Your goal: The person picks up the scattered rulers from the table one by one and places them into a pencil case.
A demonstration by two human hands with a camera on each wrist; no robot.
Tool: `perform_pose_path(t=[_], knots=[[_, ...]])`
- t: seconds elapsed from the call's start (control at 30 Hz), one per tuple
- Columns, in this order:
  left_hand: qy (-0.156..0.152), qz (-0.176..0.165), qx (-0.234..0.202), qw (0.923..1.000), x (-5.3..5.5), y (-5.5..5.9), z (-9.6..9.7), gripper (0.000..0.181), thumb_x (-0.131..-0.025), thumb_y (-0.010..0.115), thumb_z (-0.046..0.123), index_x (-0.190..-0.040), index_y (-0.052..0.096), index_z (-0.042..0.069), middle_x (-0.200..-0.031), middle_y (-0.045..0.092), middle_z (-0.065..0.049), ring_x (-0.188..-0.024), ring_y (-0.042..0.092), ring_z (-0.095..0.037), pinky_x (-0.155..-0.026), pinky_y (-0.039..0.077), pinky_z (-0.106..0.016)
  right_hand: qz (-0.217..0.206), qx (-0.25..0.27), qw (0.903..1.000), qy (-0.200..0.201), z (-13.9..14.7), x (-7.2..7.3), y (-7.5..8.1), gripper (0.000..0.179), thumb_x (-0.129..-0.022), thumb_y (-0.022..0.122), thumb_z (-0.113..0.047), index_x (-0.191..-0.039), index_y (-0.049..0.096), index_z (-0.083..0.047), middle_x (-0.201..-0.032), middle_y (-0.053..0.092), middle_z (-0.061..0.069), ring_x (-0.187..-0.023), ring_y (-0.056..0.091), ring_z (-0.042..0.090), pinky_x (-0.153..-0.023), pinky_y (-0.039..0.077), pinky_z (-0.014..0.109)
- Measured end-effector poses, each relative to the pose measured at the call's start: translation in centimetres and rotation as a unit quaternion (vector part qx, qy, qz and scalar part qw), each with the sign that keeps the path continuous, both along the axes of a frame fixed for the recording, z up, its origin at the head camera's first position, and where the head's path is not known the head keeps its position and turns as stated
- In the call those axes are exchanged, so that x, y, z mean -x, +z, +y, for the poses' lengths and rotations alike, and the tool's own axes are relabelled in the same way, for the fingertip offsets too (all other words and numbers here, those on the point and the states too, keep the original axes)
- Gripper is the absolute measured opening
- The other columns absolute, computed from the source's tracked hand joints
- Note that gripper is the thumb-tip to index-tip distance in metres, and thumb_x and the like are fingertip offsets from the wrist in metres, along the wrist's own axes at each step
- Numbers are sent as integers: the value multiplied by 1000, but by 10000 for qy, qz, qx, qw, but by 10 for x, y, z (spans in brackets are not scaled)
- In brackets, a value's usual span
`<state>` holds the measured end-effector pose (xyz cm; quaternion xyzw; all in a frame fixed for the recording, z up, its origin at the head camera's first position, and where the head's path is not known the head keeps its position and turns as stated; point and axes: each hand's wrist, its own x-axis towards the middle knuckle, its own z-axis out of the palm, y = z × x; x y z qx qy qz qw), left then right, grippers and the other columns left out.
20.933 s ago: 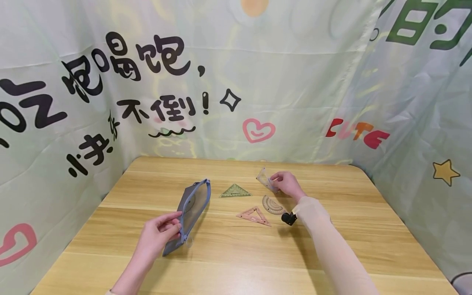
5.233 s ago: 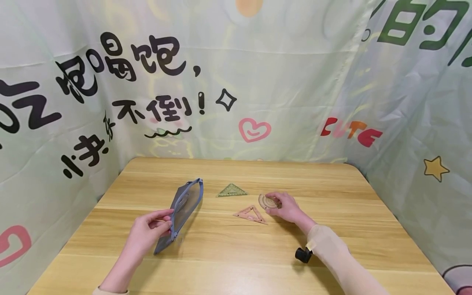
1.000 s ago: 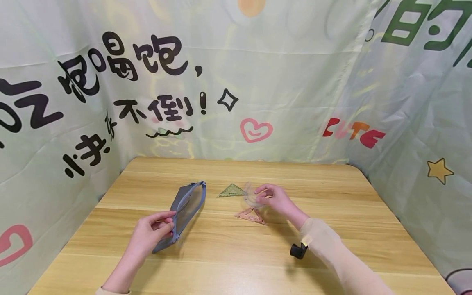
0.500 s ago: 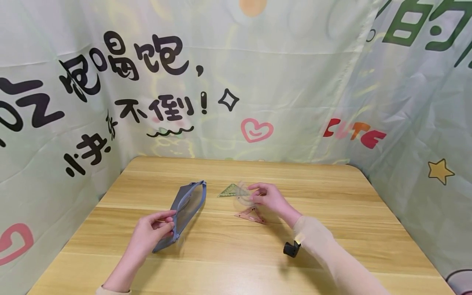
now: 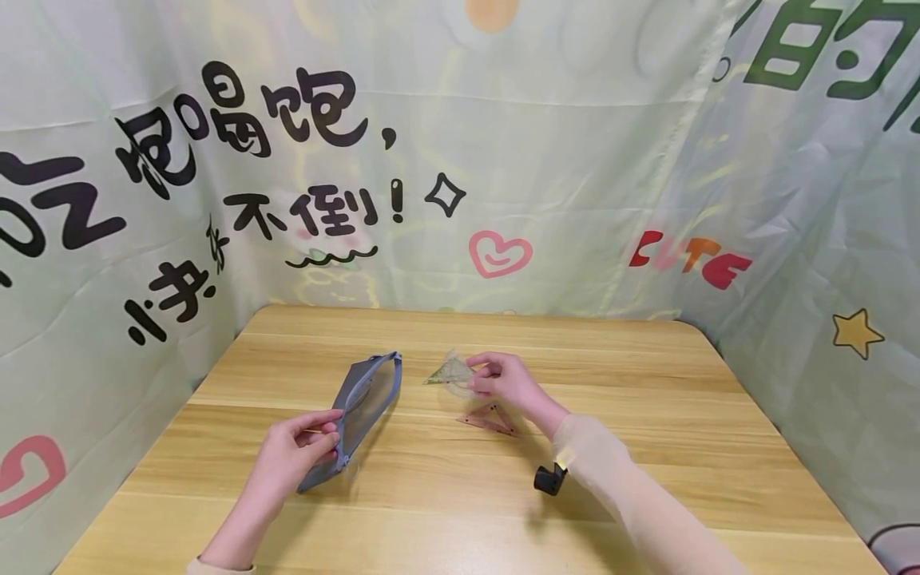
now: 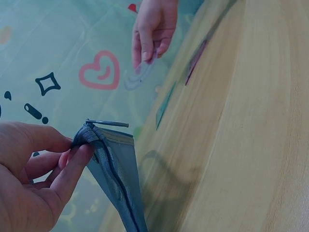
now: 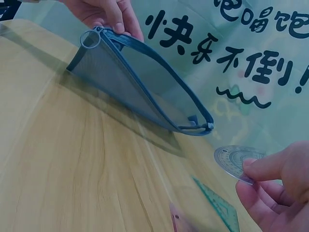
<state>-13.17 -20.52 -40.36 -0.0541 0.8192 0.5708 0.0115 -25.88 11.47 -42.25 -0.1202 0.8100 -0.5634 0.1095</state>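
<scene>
My left hand (image 5: 298, 455) pinches the rim of a blue zippered mesh pouch (image 5: 370, 403), whose mouth gapes open toward the right. In the right wrist view the pouch (image 7: 130, 92) shows its zipper sides spread apart and a ring on the zipper pull. Between thumb and fingers my right hand (image 5: 506, 379) holds a clear protractor (image 7: 232, 159), raised above the table to the right of the pouch. Beneath it a green set square (image 7: 218, 205) lies flat, partly covered by the protractor in the head view. Nearer to me lies a pink set square (image 5: 489, 419).
The wooden table (image 5: 431, 511) has light-coloured printed cloth (image 5: 575, 160) hanging behind and along both sides. A small black camera (image 5: 549, 479) is fixed at my right wrist and hangs below the sleeve.
Over the last second my right hand has carried the protractor leftward over the green set square. Earlier it lay on the table beside the pink one. The left hand keeps its grip on the pouch.
</scene>
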Motion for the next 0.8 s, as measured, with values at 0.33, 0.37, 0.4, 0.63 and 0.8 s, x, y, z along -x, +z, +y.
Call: perform_pose_path(t=[0.33,0.37,0.4,0.63,0.8], knots=[[-36,42,-47,10000,0,0,0,38,-91,64,-2,-129,61,-5,-103,64,-12,-78,65,-3,-75,63,-22,-39,79,9999,48,-20,4,2,37,-91,65,1,-128,60,4,-98,71,22,-78,70,25,-81,63,46],[-28,39,-48,10000,0,-1,0,38,-91,64,-2,-129,61,-5,-103,64,-12,-78,65,-3,-75,63,-22,-51,87,9999,44,-21,4,3,37,-91,65,1,-128,61,4,-98,71,21,-77,70,21,-81,63,45],[-19,35,-53,10000,0,0,-1,38,-91,64,-2,-129,61,-5,-103,64,-12,-78,65,-3,-75,63,-22,-71,85,9999,35,-23,4,3,37,-91,66,0,-127,61,3,-98,71,21,-76,69,18,-80,63,43],[18,42,-128,9999,1,1,-1,38,-91,64,-3,-129,61,-6,-100,65,-10,-78,64,-2,-74,63,-23,-354,146,9992,-68,-34,7,6,34,-91,66,-1,-125,64,0,-98,71,17,-79,69,14,-86,63,44],[8,36,-133,9999,1,2,0,39,-91,63,-3,-129,60,-6,-100,65,-9,-77,64,-2,-74,63,-23,-486,193,9986,-36,-41,9,6,34,-92,66,-1,-125,64,1,-102,71,21,-84,71,21,-89,61,47]])
